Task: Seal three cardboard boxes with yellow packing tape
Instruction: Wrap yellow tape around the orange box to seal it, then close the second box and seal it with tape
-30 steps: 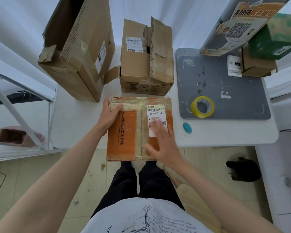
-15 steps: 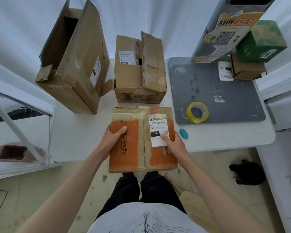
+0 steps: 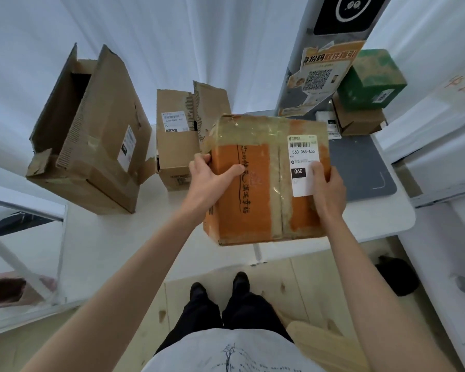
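An orange box (image 3: 255,200) with old tape and a white label hangs lifted above the white table (image 3: 105,245), held between both hands. My left hand (image 3: 210,178) grips its left edge, thumb on top. My right hand (image 3: 328,191) grips its right side, thumb on the label. A large open brown box (image 3: 91,140) leans at the far left. A smaller brown box (image 3: 177,146) with torn flaps stands behind the orange one. The yellow tape roll is hidden behind the lifted box.
A grey mat (image 3: 365,167) covers the table's right part. A grey post with a QR poster (image 3: 320,76) rises at the back right, beside a green box (image 3: 371,79) stacked on a small brown box (image 3: 357,122). A metal rack (image 3: 16,237) stands left.
Both hands moved from lying on top of the orange box to gripping its sides. The box has come up off the table's front edge and shifted right, covering the tape roll.
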